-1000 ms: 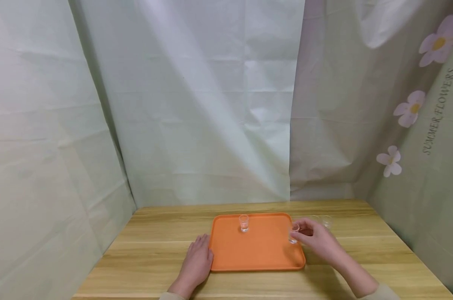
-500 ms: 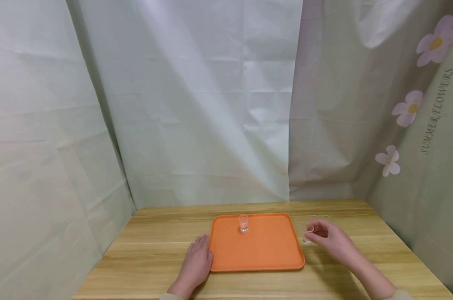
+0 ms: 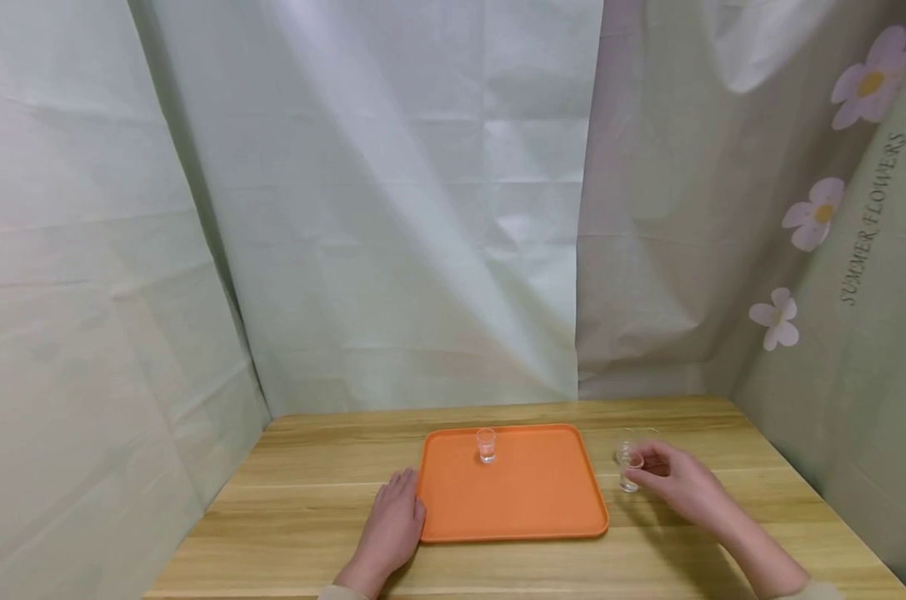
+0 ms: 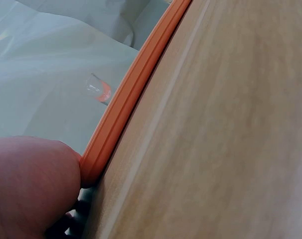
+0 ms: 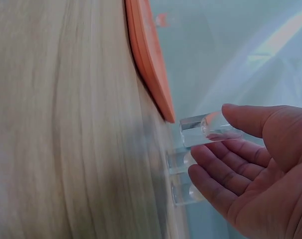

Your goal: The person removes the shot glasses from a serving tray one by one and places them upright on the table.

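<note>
An orange tray [image 3: 513, 492] lies on the wooden table, with one small clear glass [image 3: 486, 447] upright near its back edge. The left hand [image 3: 391, 525] rests flat at the tray's left side, its thumb against the rim [image 4: 116, 114]. To the right of the tray, the right hand [image 3: 681, 483] pinches another small clear glass [image 3: 628, 477] between thumb and fingers. In the right wrist view this glass [image 5: 196, 130] is by the fingertips of the hand [image 5: 260, 169], and whether its base touches the table cannot be told.
Two more clear glasses stand behind the right hand, a nearer one [image 5: 178, 162] and another [image 5: 185, 193] in the right wrist view. Pale curtains [image 3: 422, 250] hang behind and beside the table [image 3: 310, 500]; the right one bears printed flowers.
The right hand has moved right with its glass, from over the tray's right edge to beside the tray. The left hand has stayed at the tray's left side.
</note>
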`<state>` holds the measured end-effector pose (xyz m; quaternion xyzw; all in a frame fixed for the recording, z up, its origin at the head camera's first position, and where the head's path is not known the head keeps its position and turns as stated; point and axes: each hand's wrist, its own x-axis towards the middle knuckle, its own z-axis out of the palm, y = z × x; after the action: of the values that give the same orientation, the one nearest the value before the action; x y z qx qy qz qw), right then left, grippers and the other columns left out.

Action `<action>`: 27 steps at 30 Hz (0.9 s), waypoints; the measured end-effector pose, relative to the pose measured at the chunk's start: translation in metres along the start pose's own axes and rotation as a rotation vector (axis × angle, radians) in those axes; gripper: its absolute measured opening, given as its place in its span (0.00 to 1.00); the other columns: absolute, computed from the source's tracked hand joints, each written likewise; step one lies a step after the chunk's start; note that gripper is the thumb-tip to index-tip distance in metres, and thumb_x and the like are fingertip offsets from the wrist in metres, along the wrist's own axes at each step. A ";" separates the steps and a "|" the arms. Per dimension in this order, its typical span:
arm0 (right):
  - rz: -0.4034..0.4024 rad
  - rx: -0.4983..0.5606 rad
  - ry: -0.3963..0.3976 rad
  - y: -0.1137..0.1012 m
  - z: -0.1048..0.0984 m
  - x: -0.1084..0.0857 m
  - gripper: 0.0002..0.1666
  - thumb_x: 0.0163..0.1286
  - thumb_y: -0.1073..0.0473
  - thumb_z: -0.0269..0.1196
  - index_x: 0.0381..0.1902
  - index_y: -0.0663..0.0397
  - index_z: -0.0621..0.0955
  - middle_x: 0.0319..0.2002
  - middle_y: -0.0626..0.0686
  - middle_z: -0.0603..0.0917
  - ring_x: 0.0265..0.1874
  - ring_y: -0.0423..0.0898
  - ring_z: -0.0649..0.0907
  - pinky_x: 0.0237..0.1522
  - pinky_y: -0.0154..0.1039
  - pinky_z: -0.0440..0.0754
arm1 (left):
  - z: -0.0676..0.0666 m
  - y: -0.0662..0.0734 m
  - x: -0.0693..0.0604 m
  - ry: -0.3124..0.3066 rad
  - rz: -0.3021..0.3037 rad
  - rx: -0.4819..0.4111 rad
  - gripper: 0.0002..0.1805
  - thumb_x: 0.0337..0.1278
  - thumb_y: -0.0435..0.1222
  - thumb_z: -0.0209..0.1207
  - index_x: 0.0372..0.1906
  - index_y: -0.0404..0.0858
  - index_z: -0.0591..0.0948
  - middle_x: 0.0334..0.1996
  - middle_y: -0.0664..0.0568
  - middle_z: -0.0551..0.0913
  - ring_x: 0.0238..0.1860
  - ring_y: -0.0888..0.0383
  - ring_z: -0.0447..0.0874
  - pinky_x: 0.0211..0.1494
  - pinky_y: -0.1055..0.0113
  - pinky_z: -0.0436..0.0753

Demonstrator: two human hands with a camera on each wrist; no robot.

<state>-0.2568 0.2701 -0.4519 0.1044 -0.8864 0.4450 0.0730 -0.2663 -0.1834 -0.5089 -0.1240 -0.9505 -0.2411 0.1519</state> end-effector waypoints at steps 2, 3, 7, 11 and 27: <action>0.003 -0.021 0.003 0.003 -0.001 0.000 0.14 0.75 0.58 0.75 0.51 0.60 0.85 0.47 0.50 0.91 0.47 0.47 0.90 0.47 0.36 0.87 | 0.002 -0.002 0.000 0.015 0.009 0.006 0.25 0.76 0.28 0.55 0.71 0.18 0.76 0.70 0.22 0.77 0.75 0.24 0.72 0.79 0.29 0.67; 0.007 -0.029 0.004 0.004 -0.001 0.000 0.14 0.75 0.57 0.75 0.50 0.59 0.85 0.47 0.50 0.91 0.47 0.47 0.90 0.48 0.36 0.87 | 0.002 -0.002 -0.001 0.016 0.006 0.001 0.25 0.76 0.28 0.56 0.71 0.17 0.76 0.70 0.22 0.76 0.75 0.24 0.71 0.79 0.29 0.67; 0.023 -0.046 0.007 0.008 -0.002 0.001 0.13 0.75 0.56 0.75 0.49 0.58 0.85 0.46 0.50 0.90 0.49 0.49 0.90 0.48 0.37 0.87 | 0.003 -0.004 0.000 0.002 0.004 -0.005 0.26 0.78 0.29 0.55 0.72 0.18 0.75 0.72 0.22 0.75 0.76 0.25 0.70 0.80 0.29 0.66; 0.028 -0.057 0.009 0.012 -0.002 0.002 0.13 0.75 0.56 0.75 0.48 0.57 0.85 0.46 0.51 0.90 0.49 0.50 0.91 0.49 0.38 0.87 | 0.009 -0.011 0.000 0.026 0.025 -0.021 0.26 0.77 0.30 0.55 0.72 0.18 0.75 0.72 0.23 0.76 0.76 0.24 0.70 0.78 0.27 0.66; 0.042 -0.082 0.020 0.020 -0.001 0.005 0.12 0.75 0.59 0.75 0.47 0.60 0.84 0.46 0.52 0.90 0.48 0.52 0.91 0.49 0.39 0.88 | 0.005 -0.007 0.001 0.007 0.012 -0.010 0.26 0.77 0.30 0.56 0.72 0.18 0.75 0.71 0.23 0.76 0.75 0.24 0.70 0.78 0.27 0.66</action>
<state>-0.2671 0.2821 -0.4656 0.0780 -0.9052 0.4106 0.0768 -0.2708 -0.1867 -0.5157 -0.1297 -0.9480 -0.2452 0.1562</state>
